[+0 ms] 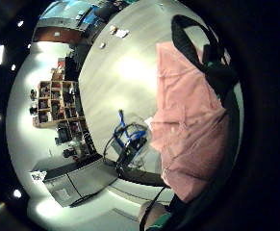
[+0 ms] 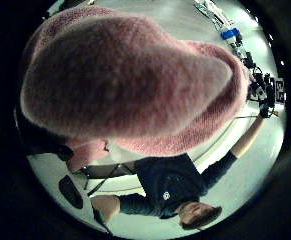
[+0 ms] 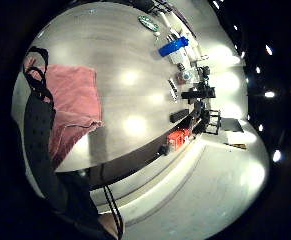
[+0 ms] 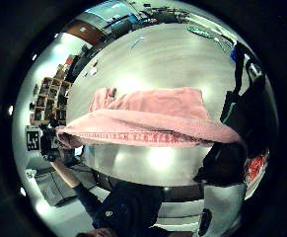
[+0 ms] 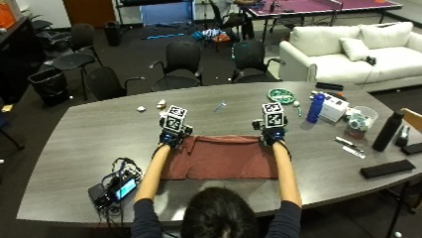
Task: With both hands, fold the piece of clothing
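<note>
Grey oval table (image 5: 99, 129) in a room with chairs and a white sofa (image 5: 342, 49); the reddish-brown garment (image 5: 221, 157) is lying flat near your edge, long axis running left-right across you. You're gripping its far edge at both corners, left hand (image 5: 171, 136) and right hand (image 5: 272, 133) each pinching the cloth, so the folded far edge is pointing away from you.

grey table (image 5: 92, 131) carries a reddish garment (image 5: 221, 158) and blue bottle (image 5: 316, 108).
</note>
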Demonstrator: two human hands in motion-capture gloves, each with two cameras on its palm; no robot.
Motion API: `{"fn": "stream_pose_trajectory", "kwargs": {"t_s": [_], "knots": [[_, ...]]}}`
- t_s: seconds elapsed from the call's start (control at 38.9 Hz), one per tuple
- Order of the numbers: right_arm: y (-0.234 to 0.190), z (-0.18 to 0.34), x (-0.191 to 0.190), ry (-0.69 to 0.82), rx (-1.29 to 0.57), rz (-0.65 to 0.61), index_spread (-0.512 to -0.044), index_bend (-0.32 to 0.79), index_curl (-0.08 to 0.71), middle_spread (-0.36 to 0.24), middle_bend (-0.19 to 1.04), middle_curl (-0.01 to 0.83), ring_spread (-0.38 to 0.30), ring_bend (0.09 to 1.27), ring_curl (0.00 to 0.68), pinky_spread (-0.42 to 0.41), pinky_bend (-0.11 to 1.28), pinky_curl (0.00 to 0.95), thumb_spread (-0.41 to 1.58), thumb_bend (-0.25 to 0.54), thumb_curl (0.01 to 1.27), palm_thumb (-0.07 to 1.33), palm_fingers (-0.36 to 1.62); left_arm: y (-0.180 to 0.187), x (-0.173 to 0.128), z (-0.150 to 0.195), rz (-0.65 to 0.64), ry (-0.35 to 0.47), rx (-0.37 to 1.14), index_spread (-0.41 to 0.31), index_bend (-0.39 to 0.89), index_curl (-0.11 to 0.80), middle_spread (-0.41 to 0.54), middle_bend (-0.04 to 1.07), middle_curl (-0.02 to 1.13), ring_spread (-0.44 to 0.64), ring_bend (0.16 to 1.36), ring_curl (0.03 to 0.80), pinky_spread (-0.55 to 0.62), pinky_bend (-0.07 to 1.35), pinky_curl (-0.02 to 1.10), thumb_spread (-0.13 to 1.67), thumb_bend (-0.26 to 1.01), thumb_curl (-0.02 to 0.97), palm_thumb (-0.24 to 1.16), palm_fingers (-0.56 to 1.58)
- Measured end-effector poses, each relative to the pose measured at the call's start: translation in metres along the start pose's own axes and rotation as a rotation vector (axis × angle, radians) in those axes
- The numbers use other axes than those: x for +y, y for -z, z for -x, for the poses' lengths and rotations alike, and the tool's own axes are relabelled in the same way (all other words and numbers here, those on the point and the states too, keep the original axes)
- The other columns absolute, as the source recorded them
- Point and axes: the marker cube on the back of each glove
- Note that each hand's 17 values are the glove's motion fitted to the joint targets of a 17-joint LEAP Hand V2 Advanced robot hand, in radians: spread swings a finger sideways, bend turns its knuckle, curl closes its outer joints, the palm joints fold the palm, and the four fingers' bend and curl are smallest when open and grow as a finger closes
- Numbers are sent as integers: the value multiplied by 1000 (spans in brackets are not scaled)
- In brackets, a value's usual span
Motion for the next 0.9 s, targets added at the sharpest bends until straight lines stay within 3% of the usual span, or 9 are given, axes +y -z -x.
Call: {"fn": "stream_pose_trajectory", "kwargs": {"t_s": [0.1,0.31,0.41,0.62,0.69,0.77,0.9], "knots": [[-4,12,-14,6,-22,-33,-269,210,514,-244,347,527,-265,573,471,-370,483,378,262,-33,758,996,1328,-15,-24,0,33,74,8,-240,142,479,-280,392,553,-324,484,430,-251,193,344,1425,6,319,678,1158],[-63,33,-80,35,-43,-90,-268,205,528,-242,356,533,-264,578,477,-370,485,382,246,-30,771,996,1318,-94,-91,-5,103,170,34,-245,151,475,-292,397,571,-333,496,440,-268,198,364,1444,-2,295,672,1137],[-77,38,-86,34,-20,-131,-269,169,523,-238,324,527,-260,569,477,-367,513,391,282,-26,774,1006,1247,-111,-102,0,89,250,33,-228,116,458,-281,364,561,-314,439,428,-242,201,376,1426,-18,282,644,998],[-60,14,-81,-58,-37,-280,-265,71,443,-215,207,495,-242,503,457,-326,578,405,657,-17,726,968,1016,-91,-83,24,-4,355,190,-169,117,420,-208,222,539,-200,399,427,-115,226,407,1356,-32,255,524,717],[-64,6,-68,-97,-81,-177,-255,72,417,-197,196,491,-224,489,453,-287,556,400,783,-24,698,931,983,-86,-68,29,-22,374,210,-159,134,413,-172,164,505,-158,396,414,-74,216,400,1346,-32,248,485,678],[-72,-5,-54,-216,-111,-98,-241,62,387,-172,181,482,-207,478,447,-243,555,398,898,-26,666,891,936,-87,-50,26,-25,337,243,-152,152,409,-145,153,480,-127,391,406,-37,195,394,1339,-37,235,432,649],[-111,-17,-36,-428,-139,-4,-217,52,342,-128,187,474,-166,471,442,-165,550,395,1045,-21,617,839,873,-121,-17,9,40,282,308,-145,176,414,-105,147,455,-77,390,398,8,185,388,1333,-34,224,365,622]]}}
